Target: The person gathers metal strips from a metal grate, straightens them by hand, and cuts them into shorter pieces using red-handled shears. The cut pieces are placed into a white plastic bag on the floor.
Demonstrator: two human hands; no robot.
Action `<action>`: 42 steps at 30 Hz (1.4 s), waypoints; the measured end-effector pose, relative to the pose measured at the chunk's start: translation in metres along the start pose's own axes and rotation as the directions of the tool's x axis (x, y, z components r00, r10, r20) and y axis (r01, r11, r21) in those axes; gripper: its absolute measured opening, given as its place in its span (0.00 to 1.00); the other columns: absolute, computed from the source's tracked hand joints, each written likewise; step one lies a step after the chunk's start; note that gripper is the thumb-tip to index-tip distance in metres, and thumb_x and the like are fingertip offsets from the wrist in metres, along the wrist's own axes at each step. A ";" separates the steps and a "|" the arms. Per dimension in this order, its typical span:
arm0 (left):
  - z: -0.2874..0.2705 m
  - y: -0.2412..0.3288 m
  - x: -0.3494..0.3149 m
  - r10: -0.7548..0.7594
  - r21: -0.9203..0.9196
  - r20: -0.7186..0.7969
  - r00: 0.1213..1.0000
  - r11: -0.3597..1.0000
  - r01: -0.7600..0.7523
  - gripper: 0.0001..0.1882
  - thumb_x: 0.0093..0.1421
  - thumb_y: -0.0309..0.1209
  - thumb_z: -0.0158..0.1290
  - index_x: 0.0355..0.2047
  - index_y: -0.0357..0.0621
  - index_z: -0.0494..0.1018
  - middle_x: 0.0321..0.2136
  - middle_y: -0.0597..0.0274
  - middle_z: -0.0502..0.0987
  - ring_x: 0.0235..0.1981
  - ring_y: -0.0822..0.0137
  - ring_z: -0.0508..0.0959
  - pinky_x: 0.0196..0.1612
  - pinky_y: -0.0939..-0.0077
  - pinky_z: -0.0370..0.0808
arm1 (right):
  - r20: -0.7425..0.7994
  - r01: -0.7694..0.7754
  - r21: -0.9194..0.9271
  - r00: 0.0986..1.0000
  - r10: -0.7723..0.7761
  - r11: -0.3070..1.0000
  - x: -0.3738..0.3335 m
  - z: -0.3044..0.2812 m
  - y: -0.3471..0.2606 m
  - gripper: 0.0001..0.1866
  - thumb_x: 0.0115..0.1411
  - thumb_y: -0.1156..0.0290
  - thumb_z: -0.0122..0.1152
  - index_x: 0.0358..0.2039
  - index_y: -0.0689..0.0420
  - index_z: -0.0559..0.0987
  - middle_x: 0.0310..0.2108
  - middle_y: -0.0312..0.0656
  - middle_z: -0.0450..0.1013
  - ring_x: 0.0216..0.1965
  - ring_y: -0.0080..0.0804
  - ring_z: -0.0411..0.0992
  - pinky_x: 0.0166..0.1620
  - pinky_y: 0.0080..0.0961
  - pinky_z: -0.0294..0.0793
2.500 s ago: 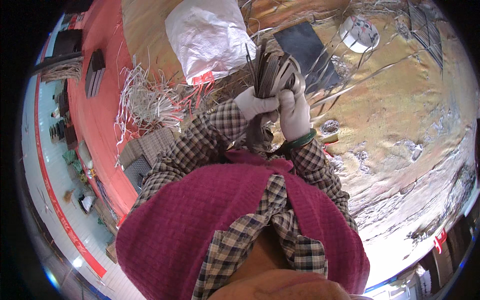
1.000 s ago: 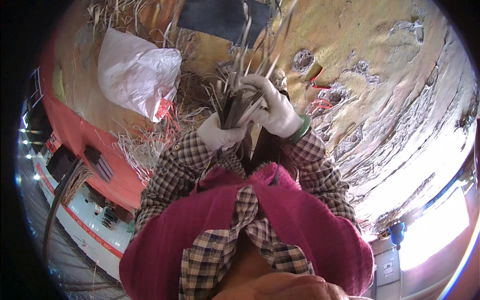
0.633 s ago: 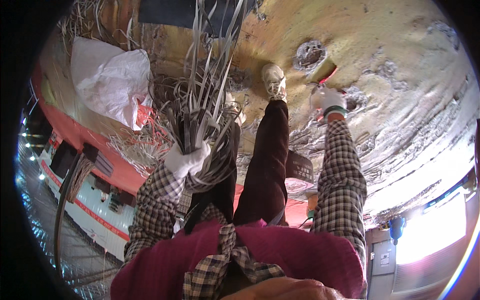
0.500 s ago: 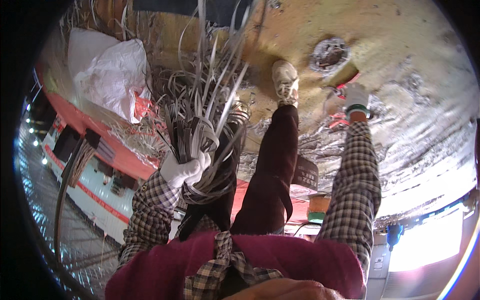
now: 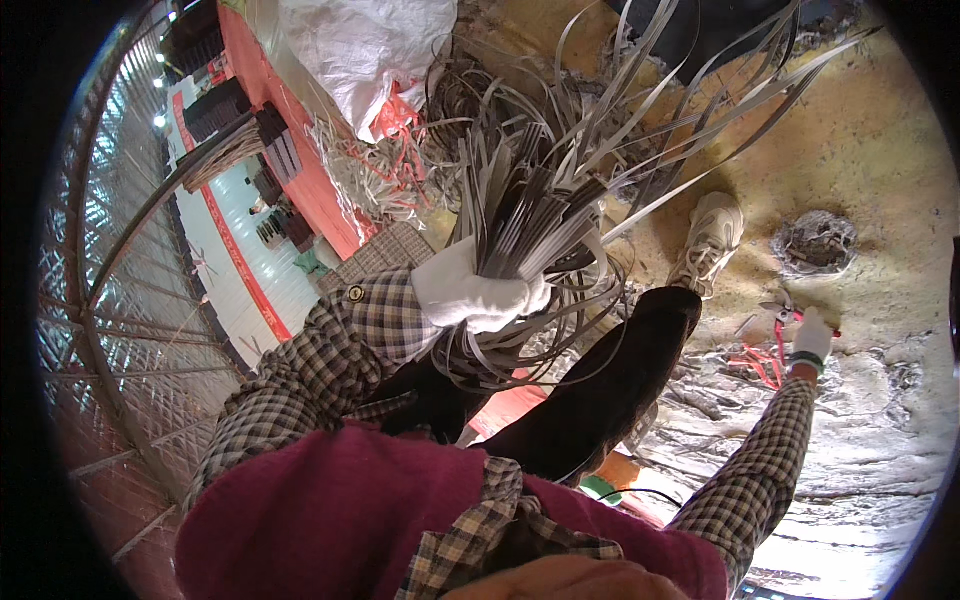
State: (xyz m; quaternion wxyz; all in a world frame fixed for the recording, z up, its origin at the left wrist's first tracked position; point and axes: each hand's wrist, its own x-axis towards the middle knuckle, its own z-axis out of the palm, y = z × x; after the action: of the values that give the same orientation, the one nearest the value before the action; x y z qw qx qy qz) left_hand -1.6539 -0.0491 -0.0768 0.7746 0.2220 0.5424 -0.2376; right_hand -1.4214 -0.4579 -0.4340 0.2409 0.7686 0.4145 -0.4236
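Observation:
My left hand (image 5: 478,290), in a white glove, is closed around a thick bundle of grey plastic strapping strips (image 5: 535,215). Their loose ends loop below the fist and fan out toward the upper right. Out at the right, my gloved right hand (image 5: 813,338) grips red-handled cutters (image 5: 783,314), with the jaws pointing away from me. Part of the handles is hidden by the fingers. Short red strips (image 5: 758,362) lie on the ground just left of that hand.
A white woven sack (image 5: 370,50) lies at the upper left beside a heap of strap scraps (image 5: 385,165). My shoe (image 5: 712,240) stands on the stained yellowish surface, near a round rough-rimmed hole (image 5: 815,243). A green and orange object (image 5: 605,483) shows behind my leg.
The whole view has turned, shifting the scene to the right. The strap bundle in my left hand now tilts rightward. The cutters at my right hand show more plainly.

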 end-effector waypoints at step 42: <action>0.041 0.061 -0.121 0.630 0.423 0.062 0.774 0.686 -0.592 0.08 0.49 0.25 0.59 0.29 0.40 0.71 0.23 0.69 0.73 0.26 0.75 0.71 0.32 0.79 0.68 | 0.401 -0.240 0.915 0.628 -0.667 0.324 -0.378 -0.248 -0.115 0.16 0.48 0.73 0.59 0.39 0.60 0.74 0.24 0.36 0.72 0.27 0.24 0.68 0.31 0.25 0.69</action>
State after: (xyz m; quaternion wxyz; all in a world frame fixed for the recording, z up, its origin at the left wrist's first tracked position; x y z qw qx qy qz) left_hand -1.6229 -0.0099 0.0554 0.7180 0.5609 0.4068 -0.0663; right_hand -1.5184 -0.3809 0.0151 -0.1580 0.4445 0.0739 -0.8786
